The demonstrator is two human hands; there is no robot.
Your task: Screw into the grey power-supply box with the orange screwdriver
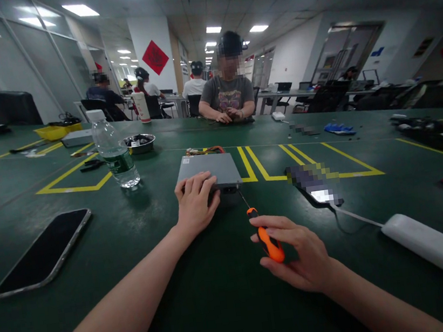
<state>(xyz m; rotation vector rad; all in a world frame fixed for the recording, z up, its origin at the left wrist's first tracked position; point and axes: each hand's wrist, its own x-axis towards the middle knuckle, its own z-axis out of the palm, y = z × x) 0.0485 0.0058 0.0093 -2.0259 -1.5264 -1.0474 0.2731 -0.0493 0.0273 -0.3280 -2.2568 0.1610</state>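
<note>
A grey metal computer power supply [221, 167] lies flat on the green table, with coloured cables at its far edge. My left hand [197, 193] grips its near left part, fingers over the top and thumb down the front face. An orange and black screwdriver [271, 245] is between the fingers and thumb of my right hand [297, 248]. Its thin shaft slants up to the front right corner of the power supply. Whether the tip sits in a screw is too small to tell.
Left of me are a phone [45, 252], a water bottle [116, 155] and a metal bowl [139, 143]. To the right lie another phone [318, 186] on a cable and a white power strip [436, 246]. A person [227, 89] sits across the table [206, 298].
</note>
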